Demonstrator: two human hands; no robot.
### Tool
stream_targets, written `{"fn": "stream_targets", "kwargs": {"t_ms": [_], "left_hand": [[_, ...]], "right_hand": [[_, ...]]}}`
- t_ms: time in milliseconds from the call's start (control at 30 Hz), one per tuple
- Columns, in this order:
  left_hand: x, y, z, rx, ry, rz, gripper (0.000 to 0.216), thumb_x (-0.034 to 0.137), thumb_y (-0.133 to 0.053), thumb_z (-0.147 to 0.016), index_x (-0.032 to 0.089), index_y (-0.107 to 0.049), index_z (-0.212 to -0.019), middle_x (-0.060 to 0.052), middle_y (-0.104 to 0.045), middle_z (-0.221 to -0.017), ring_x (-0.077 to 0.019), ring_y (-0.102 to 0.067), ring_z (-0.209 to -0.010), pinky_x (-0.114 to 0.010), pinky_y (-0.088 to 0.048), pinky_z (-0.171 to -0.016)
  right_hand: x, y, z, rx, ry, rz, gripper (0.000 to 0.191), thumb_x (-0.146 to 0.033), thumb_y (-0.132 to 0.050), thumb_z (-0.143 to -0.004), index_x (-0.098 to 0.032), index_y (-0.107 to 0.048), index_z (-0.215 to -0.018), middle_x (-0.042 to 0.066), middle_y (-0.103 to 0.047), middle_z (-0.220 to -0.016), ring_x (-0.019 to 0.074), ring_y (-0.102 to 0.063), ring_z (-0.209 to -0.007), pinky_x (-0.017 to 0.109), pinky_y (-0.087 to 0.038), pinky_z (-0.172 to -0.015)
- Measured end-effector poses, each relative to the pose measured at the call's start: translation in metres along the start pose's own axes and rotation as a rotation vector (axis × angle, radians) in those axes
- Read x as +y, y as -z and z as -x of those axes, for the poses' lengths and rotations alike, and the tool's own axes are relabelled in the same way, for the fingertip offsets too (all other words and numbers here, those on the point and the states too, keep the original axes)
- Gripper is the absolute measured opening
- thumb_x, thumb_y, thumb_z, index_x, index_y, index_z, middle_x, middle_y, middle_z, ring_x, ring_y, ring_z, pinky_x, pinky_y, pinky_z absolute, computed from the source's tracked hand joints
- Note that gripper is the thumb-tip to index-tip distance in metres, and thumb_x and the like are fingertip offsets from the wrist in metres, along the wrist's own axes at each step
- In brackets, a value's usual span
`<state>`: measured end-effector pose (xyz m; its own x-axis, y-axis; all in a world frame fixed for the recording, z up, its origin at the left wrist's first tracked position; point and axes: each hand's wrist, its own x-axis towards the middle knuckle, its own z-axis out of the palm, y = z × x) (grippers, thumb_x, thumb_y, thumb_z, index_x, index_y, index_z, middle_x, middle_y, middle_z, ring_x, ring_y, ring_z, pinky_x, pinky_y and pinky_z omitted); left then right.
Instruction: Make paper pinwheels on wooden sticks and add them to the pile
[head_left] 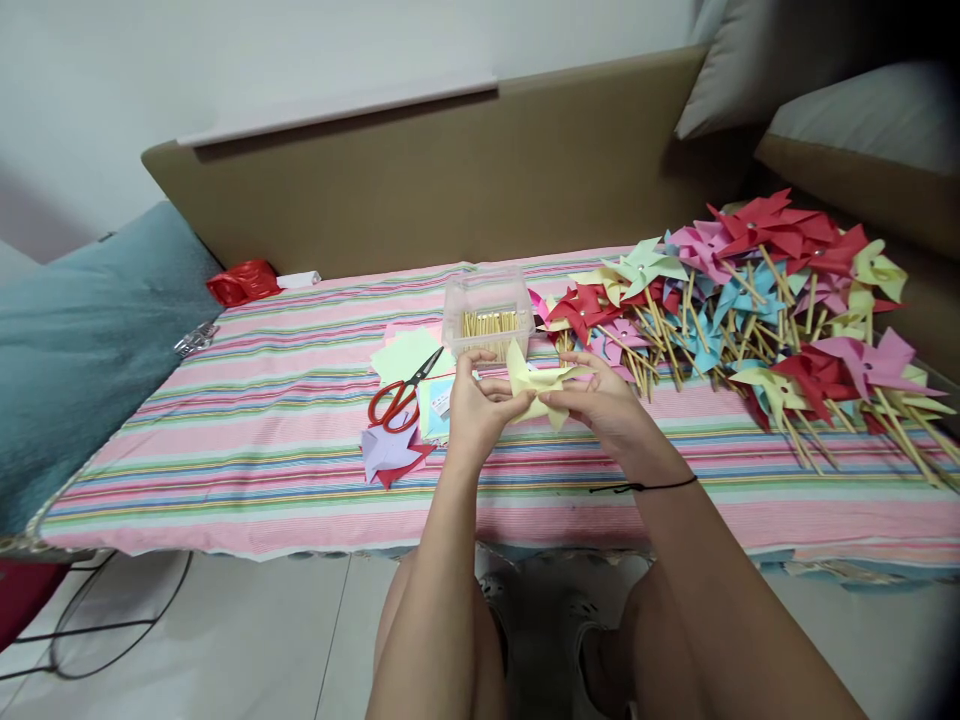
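Note:
My left hand (474, 408) and my right hand (600, 398) meet over the striped cloth (247, 470), both pinched on a pale yellow paper pinwheel (534, 385) held between them. The folded points of the paper stick up and out past my fingers. A thin black band circles my right wrist. Just behind the hands stands a clear plastic box of wooden sticks (489, 318). Red-handled scissors (401, 395) lie to the left of my left hand, on loose coloured paper squares (409, 352).
A big heap of finished pinwheels on sticks (780, 310) in red, pink, blue, yellow and green covers the right side of the cloth. A teal cushion (82, 340) lies at left, a red object (244, 282) at the back left. My knees are below the edge.

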<state>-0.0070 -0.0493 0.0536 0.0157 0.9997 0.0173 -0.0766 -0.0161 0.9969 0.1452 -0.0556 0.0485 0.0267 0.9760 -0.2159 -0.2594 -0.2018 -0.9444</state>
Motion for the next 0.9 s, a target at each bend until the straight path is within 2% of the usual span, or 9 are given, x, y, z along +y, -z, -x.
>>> {"fn": "stream_targets", "kwargs": {"t_ms": [133,433,700,900], "left_hand": [[0.0014,-0.0013,0.0009,0.0,0.0,0.008,0.059,0.02,-0.079,-0.057,0.023,-0.038,-0.099,0.006,-0.065,-0.057,-0.0116,-0.061,-0.046,-0.017,-0.044,-0.046],[0.0037,-0.0014,0.0006,-0.002,0.034,0.034,0.062,0.022,-0.081,-0.055,0.023,-0.039,-0.101,0.006,-0.063,-0.059,-0.0124,-0.062,-0.047,-0.018,-0.044,-0.048],[0.0039,0.0026,0.0005,-0.135,0.058,0.068,0.068,0.018,-0.079,-0.057,0.023,-0.034,-0.107,0.004,-0.067,-0.067,-0.013,-0.066,-0.06,-0.02,-0.048,-0.056],[0.0019,0.0,-0.0003,-0.067,0.055,0.004,0.067,0.024,-0.08,-0.058,0.022,-0.037,-0.109,0.007,-0.065,-0.058,-0.0115,-0.061,-0.049,-0.02,-0.046,-0.052]], "right_hand": [[-0.0017,-0.0007,0.0006,0.017,-0.003,0.022,0.076,-0.023,-0.086,-0.046,-0.021,-0.05,-0.112,-0.007,-0.059,-0.066,0.0126,-0.059,-0.058,0.024,-0.044,-0.052],[0.0001,-0.0003,-0.0002,0.028,-0.022,0.005,0.071,-0.019,-0.082,-0.049,-0.022,-0.049,-0.111,-0.005,-0.063,-0.074,0.0129,-0.063,-0.062,0.024,-0.047,-0.057],[-0.0013,0.0014,-0.0013,0.04,-0.019,0.026,0.063,-0.02,-0.083,-0.048,-0.023,-0.052,-0.103,-0.003,-0.067,-0.074,0.015,-0.064,-0.065,0.026,-0.047,-0.057],[-0.0017,0.0001,0.0002,0.027,-0.039,0.029,0.067,-0.019,-0.082,-0.048,-0.022,-0.048,-0.106,-0.005,-0.065,-0.069,0.0141,-0.062,-0.061,0.025,-0.047,-0.057]]}}
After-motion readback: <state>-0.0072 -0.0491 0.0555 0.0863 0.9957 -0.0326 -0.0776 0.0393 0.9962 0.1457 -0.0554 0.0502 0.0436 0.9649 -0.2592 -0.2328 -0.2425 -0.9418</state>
